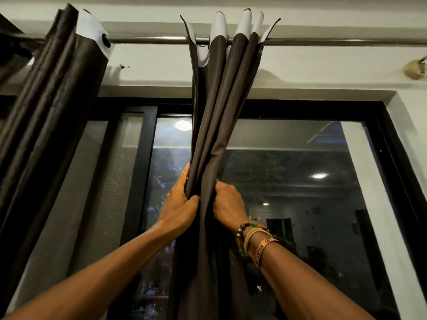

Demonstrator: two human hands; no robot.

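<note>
1. Head view: left hand (178,204) and right hand (227,204) level, fingers curled tight round gathered curtain (215,116) between them.
2. Long axis vertical, rising from fingers to rod (150,39) overhead.
3. Neither hand nearer.

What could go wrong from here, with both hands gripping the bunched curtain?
1. The left hand and right hand grip the brown curtain well below the curtain rod; a hard downward tug might strain its top hem or the rod.
2. The folds sit packed together on the rod, so they could bind if pulled sideways.
3. The bracelets on the right wrist hang close to the fabric and might snag.
</note>
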